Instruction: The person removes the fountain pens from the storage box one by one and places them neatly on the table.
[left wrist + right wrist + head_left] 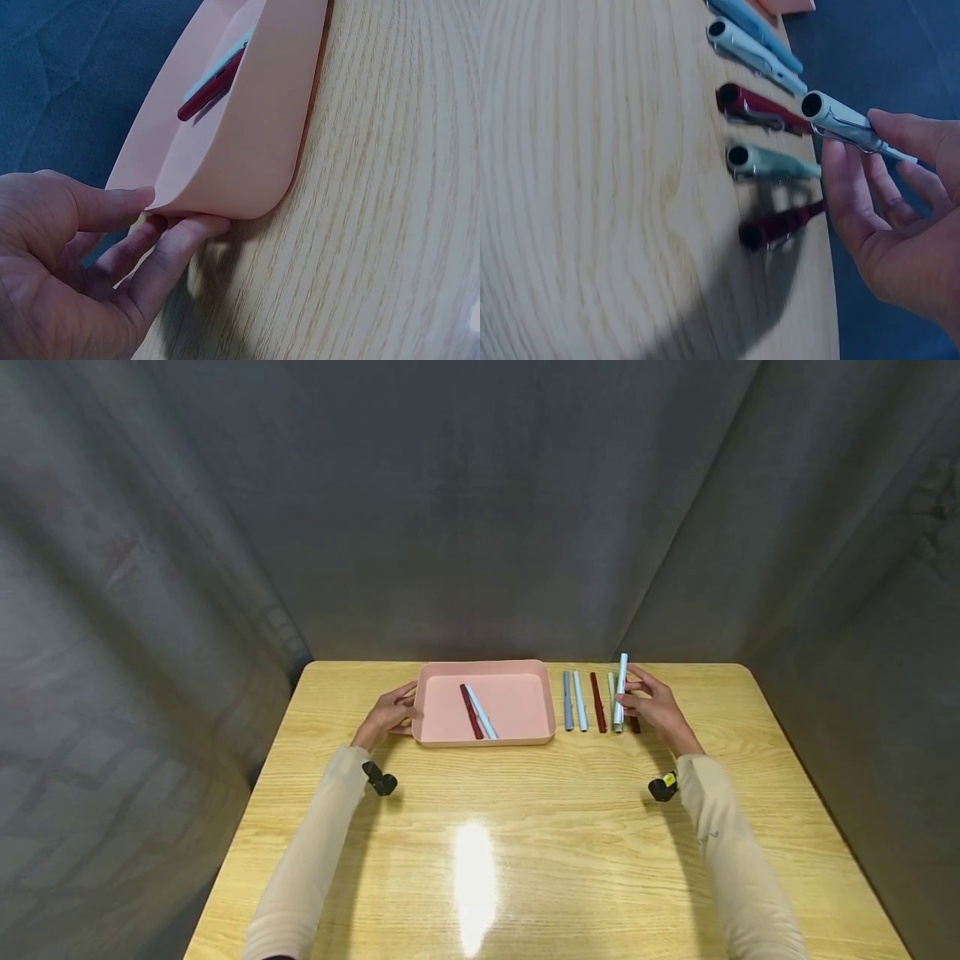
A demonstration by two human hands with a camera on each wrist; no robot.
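A pink tray [519,706] sits at the table's far middle, with a dark red pen [471,712] and a light blue pen [482,714] crossed inside. My left hand [388,715] pinches the tray's [255,150] left corner, thumb [105,206] on the rim and fingers beneath. My right hand [657,707] holds a light blue pen [841,121] lifted above a row of pens on the table: grey-blue [567,700], light blue [580,700], dark red [597,702], pale green [769,161], and another dark red one [780,223] below my fingers.
The wooden table [525,843] stretches toward me, with a glare patch at its near middle. Grey curtains [480,510] close in the back and both sides. Black wrist cameras [380,778] sit on my cream sleeves.
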